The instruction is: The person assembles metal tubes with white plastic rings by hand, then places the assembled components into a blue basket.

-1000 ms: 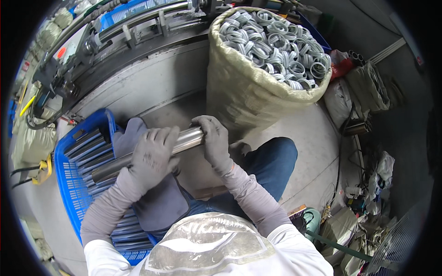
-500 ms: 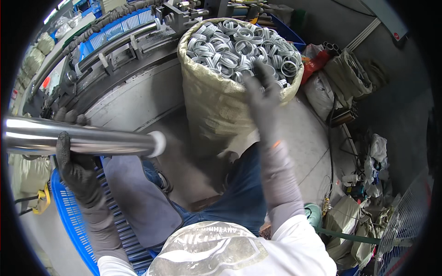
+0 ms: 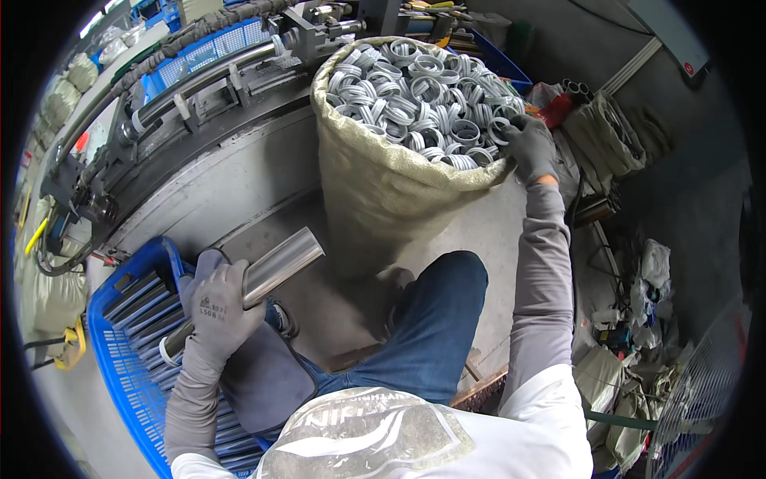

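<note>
My left hand [image 3: 219, 307], in a grey glove, is wrapped round a shiny metal tube [image 3: 283, 267] above my lap. The tube lies slantwise, its bare end up to the right; a white ring [image 3: 169, 351] sits on its lower left end. At the right rim of a tall woven sack [image 3: 391, 191], my gloved right hand [image 3: 533, 150] has its fingers curled over the edge beside the rings. What those fingers hold, if anything, is hidden. Many light grey plastic rings [image 3: 423, 100] fill the sack to the top.
A blue plastic basket [image 3: 112, 343] with several metal tubes stands at my left. Beyond it runs a long machine bed [image 3: 199, 120] with rods. Bundled sacks and bags [image 3: 602, 132] lean at the right wall, and a fan guard [image 3: 694, 399] is at the lower right.
The tube has swung round in my left hand: its white-ringed end pointed right and now points to the lower left. My right hand has moved right, to the sack's rim.
</note>
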`<control>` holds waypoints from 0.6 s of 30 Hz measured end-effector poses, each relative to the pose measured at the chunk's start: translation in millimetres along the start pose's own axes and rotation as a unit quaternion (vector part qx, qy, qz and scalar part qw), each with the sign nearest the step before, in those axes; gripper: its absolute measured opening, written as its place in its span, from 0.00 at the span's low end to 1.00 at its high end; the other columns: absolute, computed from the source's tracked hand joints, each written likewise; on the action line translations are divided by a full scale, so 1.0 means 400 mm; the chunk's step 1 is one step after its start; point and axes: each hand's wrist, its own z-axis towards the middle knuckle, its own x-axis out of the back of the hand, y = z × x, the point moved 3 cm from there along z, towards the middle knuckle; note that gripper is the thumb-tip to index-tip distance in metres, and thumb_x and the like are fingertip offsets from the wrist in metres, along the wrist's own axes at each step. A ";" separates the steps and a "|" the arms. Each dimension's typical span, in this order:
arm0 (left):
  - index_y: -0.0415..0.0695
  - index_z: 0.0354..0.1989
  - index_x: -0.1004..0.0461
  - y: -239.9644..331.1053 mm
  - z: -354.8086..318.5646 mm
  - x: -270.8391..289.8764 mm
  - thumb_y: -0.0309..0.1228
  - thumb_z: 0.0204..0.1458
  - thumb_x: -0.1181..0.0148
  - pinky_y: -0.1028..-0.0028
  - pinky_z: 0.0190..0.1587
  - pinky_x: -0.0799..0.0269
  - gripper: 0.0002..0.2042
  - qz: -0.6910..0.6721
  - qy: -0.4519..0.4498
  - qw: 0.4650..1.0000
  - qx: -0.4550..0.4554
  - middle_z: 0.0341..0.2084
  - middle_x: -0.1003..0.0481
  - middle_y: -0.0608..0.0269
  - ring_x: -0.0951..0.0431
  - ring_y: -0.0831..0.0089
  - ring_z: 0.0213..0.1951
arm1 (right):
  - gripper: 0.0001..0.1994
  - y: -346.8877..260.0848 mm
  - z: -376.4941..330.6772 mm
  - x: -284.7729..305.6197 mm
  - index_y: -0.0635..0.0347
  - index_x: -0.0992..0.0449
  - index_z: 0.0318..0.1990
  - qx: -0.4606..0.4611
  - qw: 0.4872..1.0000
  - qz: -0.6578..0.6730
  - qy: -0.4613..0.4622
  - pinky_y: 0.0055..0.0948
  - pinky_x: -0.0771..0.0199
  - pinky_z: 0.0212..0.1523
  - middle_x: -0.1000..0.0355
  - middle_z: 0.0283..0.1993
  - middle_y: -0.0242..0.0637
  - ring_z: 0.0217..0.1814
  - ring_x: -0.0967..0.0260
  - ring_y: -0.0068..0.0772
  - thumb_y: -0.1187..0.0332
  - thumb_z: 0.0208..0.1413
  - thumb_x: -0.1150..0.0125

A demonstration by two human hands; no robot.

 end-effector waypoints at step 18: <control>0.42 0.52 0.24 -0.017 -0.026 0.027 0.35 0.40 0.27 0.57 0.44 0.26 0.27 -0.049 0.041 0.998 -0.015 0.37 0.21 0.53 0.19 0.52 0.41 | 0.28 -0.371 -0.520 -0.162 0.72 0.30 0.65 -0.044 0.520 0.767 -0.374 0.57 0.30 0.74 0.25 0.64 0.56 0.67 0.25 0.55 0.73 0.58 0.31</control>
